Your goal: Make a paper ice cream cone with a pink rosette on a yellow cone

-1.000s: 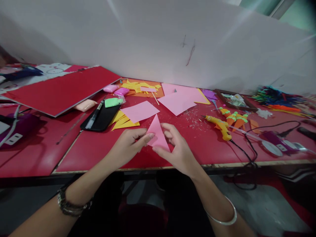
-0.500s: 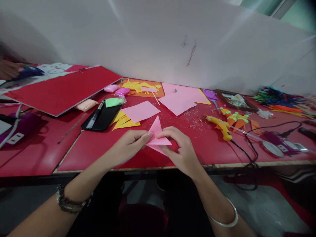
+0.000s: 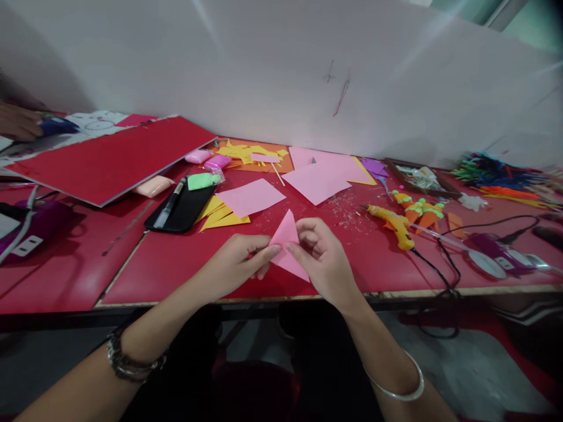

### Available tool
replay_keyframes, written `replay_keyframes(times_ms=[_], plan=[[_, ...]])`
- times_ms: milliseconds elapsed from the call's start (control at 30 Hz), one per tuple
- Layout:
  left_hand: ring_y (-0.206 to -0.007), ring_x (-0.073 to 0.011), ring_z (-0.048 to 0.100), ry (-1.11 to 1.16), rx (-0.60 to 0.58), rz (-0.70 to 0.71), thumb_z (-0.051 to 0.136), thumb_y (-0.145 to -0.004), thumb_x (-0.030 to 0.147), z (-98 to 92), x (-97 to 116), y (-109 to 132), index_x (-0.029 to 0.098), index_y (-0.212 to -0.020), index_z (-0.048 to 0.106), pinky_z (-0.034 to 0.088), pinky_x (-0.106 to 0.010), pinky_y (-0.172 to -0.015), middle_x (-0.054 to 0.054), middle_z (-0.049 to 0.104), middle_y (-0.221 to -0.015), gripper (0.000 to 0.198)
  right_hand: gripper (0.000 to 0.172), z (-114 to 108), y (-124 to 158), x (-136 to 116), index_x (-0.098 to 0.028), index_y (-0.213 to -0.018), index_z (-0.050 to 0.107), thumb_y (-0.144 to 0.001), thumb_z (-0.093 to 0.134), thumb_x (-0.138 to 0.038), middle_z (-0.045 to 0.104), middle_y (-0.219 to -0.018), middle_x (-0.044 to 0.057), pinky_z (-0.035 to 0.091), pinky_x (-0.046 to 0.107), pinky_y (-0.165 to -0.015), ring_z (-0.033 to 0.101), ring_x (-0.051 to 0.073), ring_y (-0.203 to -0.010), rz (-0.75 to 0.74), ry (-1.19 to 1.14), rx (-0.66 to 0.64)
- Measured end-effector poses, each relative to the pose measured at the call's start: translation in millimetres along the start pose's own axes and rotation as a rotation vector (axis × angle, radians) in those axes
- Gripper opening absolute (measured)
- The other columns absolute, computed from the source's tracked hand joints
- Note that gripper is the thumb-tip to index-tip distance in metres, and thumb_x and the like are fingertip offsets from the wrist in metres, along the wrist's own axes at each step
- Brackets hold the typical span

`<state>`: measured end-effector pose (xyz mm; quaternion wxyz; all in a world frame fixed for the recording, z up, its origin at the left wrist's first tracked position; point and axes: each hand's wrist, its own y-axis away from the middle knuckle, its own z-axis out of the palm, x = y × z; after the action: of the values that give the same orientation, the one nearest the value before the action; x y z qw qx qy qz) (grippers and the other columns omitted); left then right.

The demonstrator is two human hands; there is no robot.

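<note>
A folded piece of pink paper (image 3: 285, 233) is held up between both hands, just above the near edge of the red table. My left hand (image 3: 237, 261) pinches its left side, thumb on the front face. On the right side, my right hand (image 3: 323, 258) grips it with the thumb against the front and the fingers curled behind. The paper narrows to a point at the top, and another corner hangs toward the lower right. Beyond the hands lie a flat pink sheet (image 3: 253, 198) and some yellow paper strips (image 3: 224, 220).
A black phone (image 3: 193, 214) with a marker (image 3: 169, 205) on it lies left, near a large red board (image 3: 118, 155). To the right are a yellow glue gun (image 3: 393, 225) with its cord, orange paper carrots (image 3: 413, 211) and pipe cleaners (image 3: 488, 173). Another person's hand (image 3: 20, 122) shows far left.
The pink paper's spread flaps have been brought together into a narrower, flatter shape. My right thumb has moved onto its front, and the right fingers have curled behind it.
</note>
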<state>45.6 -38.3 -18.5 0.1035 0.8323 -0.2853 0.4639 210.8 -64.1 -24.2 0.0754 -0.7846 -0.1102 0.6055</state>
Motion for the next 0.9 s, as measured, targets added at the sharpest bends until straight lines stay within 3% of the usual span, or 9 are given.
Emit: replay_keyframes(times_ms=[167, 267, 433, 667, 900], plan=[[-0.049, -0.0068, 0.045, -0.007, 0.052, -0.012, 0.045, -0.081, 0.036, 1.7, -2.0, 0.1, 0.015, -0.055, 0.049, 0.033, -0.018, -0.050, 0.004, 0.051, -0.050, 0.033, 0.025, 0.3, -0.4, -0.4, -0.023, -0.099, 0.042, -0.077, 0.053, -0.026, 0.047, -0.061, -0.006, 0.041, 0.020, -0.058, 0.047, 0.007, -0.056, 0.002, 0.008, 0.026], [-0.047, -0.0066, 0.047, 0.036, 0.013, -0.022, 0.041, -0.083, 0.034, 2.7, -0.8, 0.8, 0.015, -0.057, 0.051, 0.034, -0.018, -0.049, 0.003, 0.054, -0.050, 0.034, 0.032, -0.5, -1.0, -0.7, -0.022, -0.105, 0.041, -0.076, 0.054, -0.028, 0.052, -0.064, -0.004, 0.044, 0.022, -0.060, 0.052, 0.009, -0.059, 0.038, -0.013, 0.023], [-0.046, -0.0071, 0.050, 0.049, -0.025, 0.004, 0.036, -0.085, 0.035, 0.7, 1.1, 1.5, 0.015, -0.058, 0.051, 0.036, -0.017, -0.049, 0.003, 0.055, -0.049, 0.037, 0.018, -2.7, -1.4, -0.5, -0.017, -0.085, 0.053, -0.077, 0.052, -0.033, 0.059, -0.075, 0.002, 0.046, 0.025, -0.068, 0.058, 0.014, -0.074, 0.081, -0.034, -0.154], [-0.042, -0.0072, 0.051, 0.083, -0.041, -0.049, 0.041, -0.084, 0.035, -1.4, -2.0, 1.3, 0.015, -0.055, 0.054, 0.039, -0.018, -0.051, 0.003, 0.054, -0.042, 0.038, 0.026, -3.7, 1.6, -1.8, -0.017, -0.064, 0.047, -0.080, 0.048, -0.037, 0.042, -0.056, -0.004, 0.032, 0.020, -0.048, 0.041, 0.007, -0.052, 0.052, 0.164, -0.094], [-0.035, -0.0064, 0.046, 0.177, -0.059, -0.132, 0.040, -0.084, 0.037, -1.8, 0.8, 3.1, 0.015, -0.054, 0.054, 0.038, -0.017, -0.048, 0.003, 0.052, -0.036, 0.040, 0.035, -6.0, 2.5, -3.1, -0.018, -0.060, 0.043, -0.086, 0.036, -0.040, 0.044, -0.052, -0.004, 0.033, 0.021, -0.048, 0.044, 0.008, -0.050, 0.060, 0.153, -0.105]])
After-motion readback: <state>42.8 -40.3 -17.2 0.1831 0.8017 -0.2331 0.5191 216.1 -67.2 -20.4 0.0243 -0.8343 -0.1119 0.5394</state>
